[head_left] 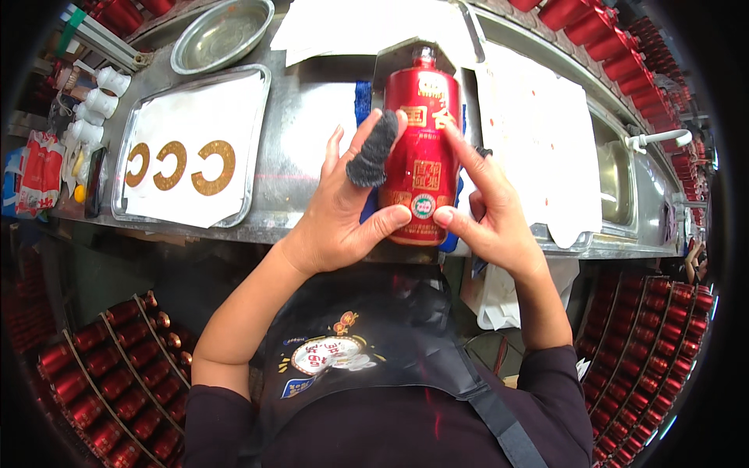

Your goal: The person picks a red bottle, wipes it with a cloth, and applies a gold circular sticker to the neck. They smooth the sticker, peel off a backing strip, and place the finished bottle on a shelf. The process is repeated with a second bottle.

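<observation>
Bottle: a glossy red cylindrical bottle with gold panels and a small round label (421, 164) lies on the steel workbench (312, 132), neck pointing away from the person, between both hands.
Handling: likely rigid, heavy, slick and breakable; best held around the body, not the narrow neck.
Left hand (343, 210): spread open, thumb pressing the bottle's lower end, 1 finger in a dark knitted cot (373, 150) resting on the side.
Right hand (488, 207): partly open, thumb at the small label, fingertips on the bottle's right edge.
Nearby: a metal tray with 3 gold C-shaped stickers on white paper (183, 164), and a round steel bowl (222, 35).
</observation>
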`<action>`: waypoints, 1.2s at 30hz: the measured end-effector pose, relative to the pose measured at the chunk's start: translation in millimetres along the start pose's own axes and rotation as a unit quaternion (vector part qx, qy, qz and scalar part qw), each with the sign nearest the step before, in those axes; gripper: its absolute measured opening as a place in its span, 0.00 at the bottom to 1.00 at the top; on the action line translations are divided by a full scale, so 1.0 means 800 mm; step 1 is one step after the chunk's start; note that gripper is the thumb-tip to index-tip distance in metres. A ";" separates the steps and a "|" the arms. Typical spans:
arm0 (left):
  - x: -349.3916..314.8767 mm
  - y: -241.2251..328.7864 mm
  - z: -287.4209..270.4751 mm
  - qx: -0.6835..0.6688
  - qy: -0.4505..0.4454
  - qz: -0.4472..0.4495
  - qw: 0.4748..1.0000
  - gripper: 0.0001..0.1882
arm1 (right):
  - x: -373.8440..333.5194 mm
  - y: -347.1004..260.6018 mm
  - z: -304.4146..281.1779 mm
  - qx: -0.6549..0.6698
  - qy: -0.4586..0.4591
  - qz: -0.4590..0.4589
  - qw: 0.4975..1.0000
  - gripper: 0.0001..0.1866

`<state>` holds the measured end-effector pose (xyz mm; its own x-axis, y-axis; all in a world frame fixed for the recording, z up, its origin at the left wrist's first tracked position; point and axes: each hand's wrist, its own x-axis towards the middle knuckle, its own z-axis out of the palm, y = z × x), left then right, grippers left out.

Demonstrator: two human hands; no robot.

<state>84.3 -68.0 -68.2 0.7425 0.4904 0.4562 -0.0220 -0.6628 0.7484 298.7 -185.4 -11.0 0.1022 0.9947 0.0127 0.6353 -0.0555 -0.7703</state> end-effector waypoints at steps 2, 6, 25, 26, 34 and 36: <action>0.001 0.001 0.000 0.010 -0.010 0.004 1.000 0.43 | -0.003 0.001 -0.001 -0.016 -0.015 0.006 1.000 0.44; 0.001 -0.001 0.000 0.013 -0.019 0.001 1.000 0.44 | -0.007 0.014 -0.001 -0.006 -0.032 0.063 0.997 0.43; -0.017 0.013 0.026 -0.220 0.023 -0.121 0.968 0.56 | 0.091 -0.052 -0.029 -0.133 0.113 -0.260 0.950 0.15; -0.019 0.014 0.025 -0.220 0.031 -0.124 0.967 0.56 | 0.119 -0.052 -0.037 -0.177 0.142 -0.252 0.941 0.14; -0.023 0.016 0.025 -0.192 0.029 -0.150 0.969 0.57 | 0.123 -0.071 -0.035 -0.120 -0.045 -0.342 0.931 0.13; -0.021 0.016 0.027 -0.284 0.061 -0.158 0.944 0.58 | 0.160 -0.065 -0.034 -0.201 0.075 -0.340 0.915 0.13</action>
<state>86.1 -97.5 -76.7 0.6906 0.6971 0.1927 -0.1931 -0.0790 0.9780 299.4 -57.4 47.6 -0.3369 0.7894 0.5132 0.8185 0.5149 -0.2546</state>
